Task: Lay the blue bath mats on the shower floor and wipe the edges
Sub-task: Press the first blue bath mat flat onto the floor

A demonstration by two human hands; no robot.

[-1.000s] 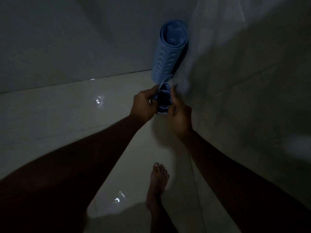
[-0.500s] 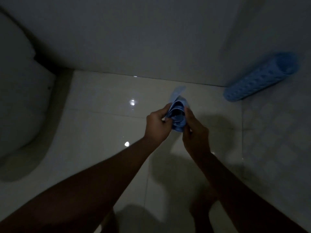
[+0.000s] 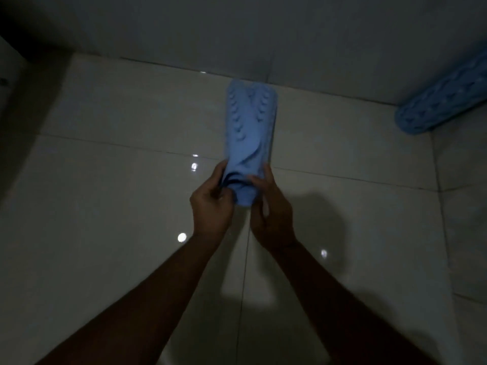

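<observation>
White glossy tile is seen across the floor, dimly lit, with small bright reflections scattered over it. At the far left edge a pale fixture is partly caught; what it is cannot be told. Left of centre, the left hand is held above the floor, its fingers and thumb curled round the near end of a loosely rolled blue bath mat. The mat is held in the air, pointing away from the person toward the grey wall, and rows of raised bumps are shown along its partly opened upper side. A shadow is cast on the tiles beneath the forearms. Just right of the mat's near end, the right hand is closed on that same end, with the thumb laid over the blue material. At the far right, a second blue mat, tightly rolled, is seen in the corner, well apart from both hands.
</observation>
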